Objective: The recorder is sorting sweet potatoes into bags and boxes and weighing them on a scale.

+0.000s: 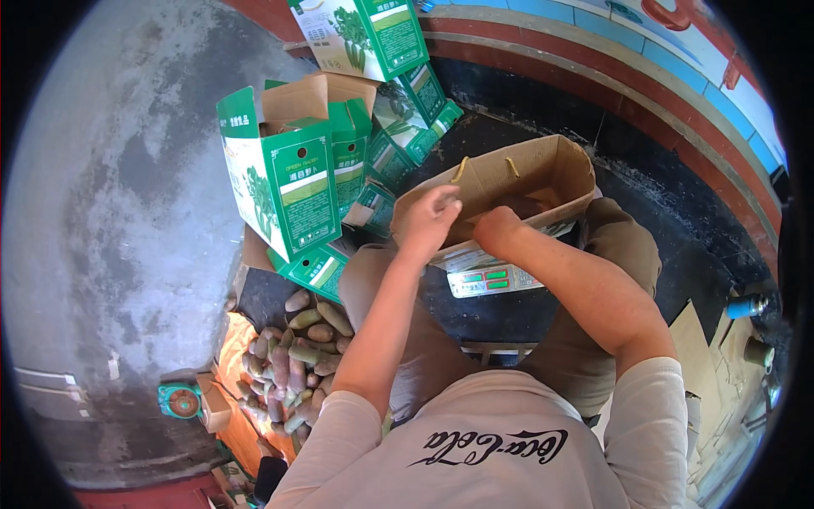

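A tall cardboard box, open at the top with yellow rope handles, stands between my knees on a digital scale with lit green displays. Over the box's left end is my left hand, its fingers loosely bent and apart from the thumb, with nothing visible in them. My right hand reaches down over the near wall into the box; its fingers are hidden. Just beyond it, a dark rounded thing lies inside, partly in shadow, perhaps a radish.
Many long green and purplish radishes are heaped on an orange sheet at my left. Several green-and-white cartons stand or lie ahead on the left. Flat cardboard and a blue can lie at the right.
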`<action>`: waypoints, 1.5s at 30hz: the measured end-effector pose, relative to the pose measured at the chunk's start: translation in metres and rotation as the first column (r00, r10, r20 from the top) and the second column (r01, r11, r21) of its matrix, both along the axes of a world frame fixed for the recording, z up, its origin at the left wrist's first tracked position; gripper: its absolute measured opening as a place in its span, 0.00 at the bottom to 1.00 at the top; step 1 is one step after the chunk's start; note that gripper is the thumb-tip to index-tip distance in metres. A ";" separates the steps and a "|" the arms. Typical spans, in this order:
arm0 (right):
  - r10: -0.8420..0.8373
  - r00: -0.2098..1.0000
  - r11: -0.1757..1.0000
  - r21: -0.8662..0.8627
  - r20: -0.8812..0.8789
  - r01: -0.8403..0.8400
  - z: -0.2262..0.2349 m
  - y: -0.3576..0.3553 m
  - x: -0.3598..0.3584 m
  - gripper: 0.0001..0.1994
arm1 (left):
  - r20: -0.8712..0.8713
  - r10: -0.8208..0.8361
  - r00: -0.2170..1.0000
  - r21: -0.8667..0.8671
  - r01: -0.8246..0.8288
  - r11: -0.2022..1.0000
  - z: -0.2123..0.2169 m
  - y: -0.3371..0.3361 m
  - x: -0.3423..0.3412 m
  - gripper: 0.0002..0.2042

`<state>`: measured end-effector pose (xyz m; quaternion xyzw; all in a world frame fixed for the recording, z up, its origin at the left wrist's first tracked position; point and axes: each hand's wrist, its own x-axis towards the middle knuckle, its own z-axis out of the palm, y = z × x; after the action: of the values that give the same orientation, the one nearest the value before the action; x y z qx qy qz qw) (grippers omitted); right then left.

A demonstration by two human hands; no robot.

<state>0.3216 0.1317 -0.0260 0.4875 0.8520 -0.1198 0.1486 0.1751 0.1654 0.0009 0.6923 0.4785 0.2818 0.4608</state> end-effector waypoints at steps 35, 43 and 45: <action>-0.030 0.996 0.995 0.097 -0.082 0.038 -0.026 0.000 0.011 0.08 | -0.934 0.062 0.351 -0.306 -0.878 0.368 -0.239 -0.400 -0.338 0.42; -0.064 0.996 0.997 0.047 -0.065 0.068 -0.017 -0.002 0.009 0.09 | -0.928 -0.082 0.362 -0.369 -0.872 0.323 -0.243 -0.387 -0.363 0.43; -0.067 0.996 0.997 0.040 -0.060 0.070 -0.016 -0.001 0.009 0.09 | -0.926 -0.127 0.356 -0.377 -0.849 0.371 -0.243 -0.384 -0.365 0.42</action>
<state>0.3303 0.1304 -0.0422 0.5157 0.8411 -0.1211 0.1091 -0.1896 -0.2181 -0.2416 0.2419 0.8729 -0.2669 0.3290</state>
